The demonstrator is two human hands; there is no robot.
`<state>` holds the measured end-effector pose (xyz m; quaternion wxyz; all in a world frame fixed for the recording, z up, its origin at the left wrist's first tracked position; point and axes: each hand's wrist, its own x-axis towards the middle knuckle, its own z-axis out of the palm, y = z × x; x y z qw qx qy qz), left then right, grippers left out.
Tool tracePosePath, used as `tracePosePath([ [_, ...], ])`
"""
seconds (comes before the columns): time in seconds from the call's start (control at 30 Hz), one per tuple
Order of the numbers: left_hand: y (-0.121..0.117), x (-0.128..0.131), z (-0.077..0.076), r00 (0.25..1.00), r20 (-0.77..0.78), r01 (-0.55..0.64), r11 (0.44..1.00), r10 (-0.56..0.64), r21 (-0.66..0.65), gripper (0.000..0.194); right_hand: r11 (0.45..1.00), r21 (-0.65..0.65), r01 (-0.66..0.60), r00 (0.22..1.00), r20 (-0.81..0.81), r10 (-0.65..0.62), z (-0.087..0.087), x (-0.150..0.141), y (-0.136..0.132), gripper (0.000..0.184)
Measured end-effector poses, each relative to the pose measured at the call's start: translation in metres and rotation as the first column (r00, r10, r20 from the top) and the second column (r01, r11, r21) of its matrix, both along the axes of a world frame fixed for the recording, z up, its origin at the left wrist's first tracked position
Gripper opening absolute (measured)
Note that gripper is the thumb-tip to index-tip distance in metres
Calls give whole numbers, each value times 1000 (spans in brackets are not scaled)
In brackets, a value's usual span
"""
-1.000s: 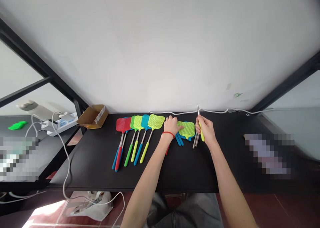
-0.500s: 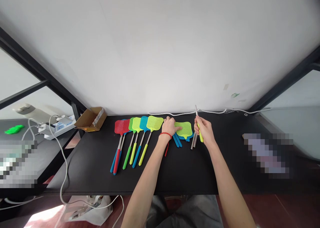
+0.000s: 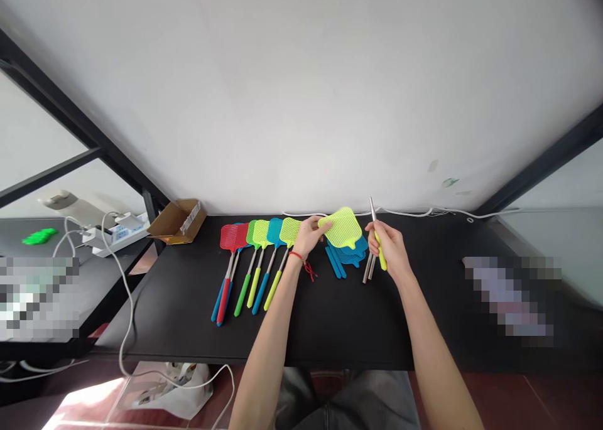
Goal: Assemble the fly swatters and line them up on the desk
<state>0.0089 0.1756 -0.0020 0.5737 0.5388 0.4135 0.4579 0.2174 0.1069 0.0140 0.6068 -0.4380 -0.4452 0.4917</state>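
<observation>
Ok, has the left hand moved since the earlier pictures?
Yes: the left hand has shifted leftward, toward the row of fly swatters, away from the blue swatters, holding up a lime-green swatter head.

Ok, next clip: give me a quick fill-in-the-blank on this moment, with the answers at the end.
The left hand holds a lime mesh swatter head above a stack of ____ swatter heads.
The string on the left wrist is ____.
The right hand holds a yellow grip with a ____ shaft sticking out past the fingers.
The table is ____.

Missing words: blue; red; metal; black.
</observation>
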Motion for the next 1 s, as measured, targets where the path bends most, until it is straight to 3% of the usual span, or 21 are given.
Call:
tracePosePath([
  [0.13,-14,-29,6,933,335,-95,986,136,-135,39,992,2,-124,989,86,123,7,-7,-6,36],
  [0.33,-24,-51,-6,799,509,-203,941,319,-271,27,918,-129,-374,875,279,395,2,-29,-11,45],
  [0.43,-28,-52,-9,768,538,-220,932,347,-287,29,893,-147,-426,827,336,450,-1,-37,-12,46],
  [0.57,-32,-54,-7,765,549,-220,938,337,-269,31,899,-138,-416,819,374,436,1,-40,-13,44],
  [1.0,-40,-56,1,843,473,-232,967,255,-107,34,889,-170,-426,795,399,457,0,-36,-13,46],
])
